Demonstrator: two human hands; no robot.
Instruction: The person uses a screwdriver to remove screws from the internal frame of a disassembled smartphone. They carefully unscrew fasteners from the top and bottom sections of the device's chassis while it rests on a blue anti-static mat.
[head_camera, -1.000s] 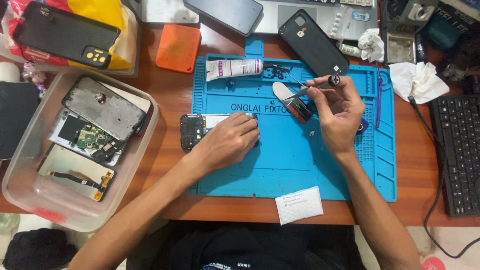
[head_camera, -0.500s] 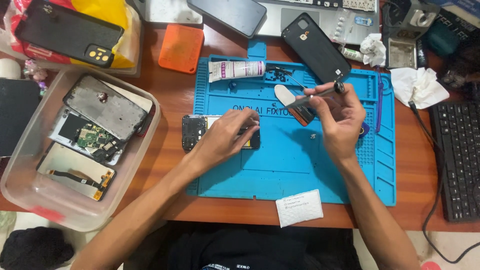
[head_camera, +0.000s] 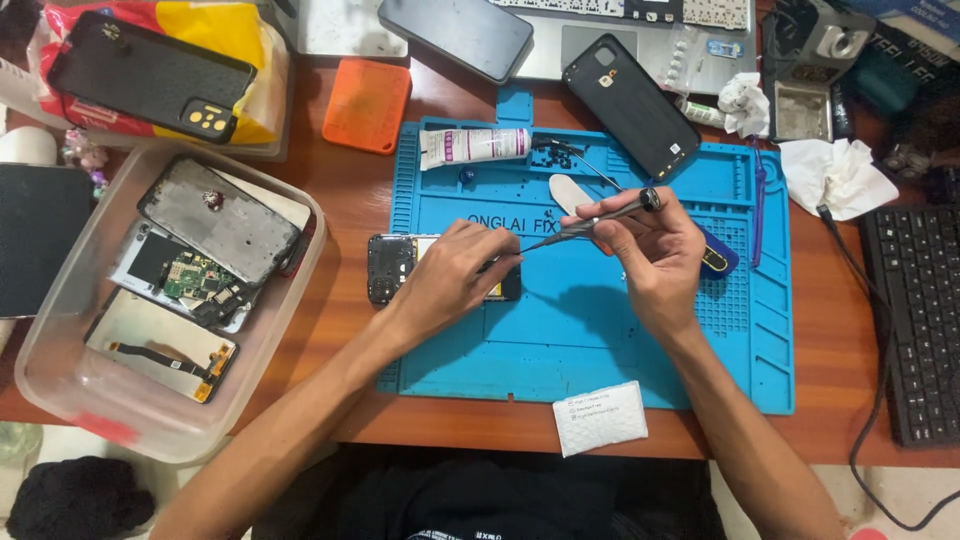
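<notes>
Metal screwdriver (head_camera: 590, 222), pinched in the right hand (head_camera: 650, 255), slants tip-down leftward toward the opened phone (head_camera: 400, 268), which the left hand (head_camera: 455, 275) presses flat, lying lengthwise left-right.

Both forearms are bare from the elbow down to the wrist, with no sleeve showing anywhere along them. The left hand (head_camera: 447, 275) wears no glove, ring or watch, and its wrist carries no band. The right hand (head_camera: 650, 255) is likewise uncovered, with no ring, strap or bracelet visible. The fingernails on both look short and plain. At the bottom edge, between the arms, the person wears dark, nearly black clothing (head_camera: 480, 500) over the torso and lap, with a small pale marking near its lower hem.
</notes>
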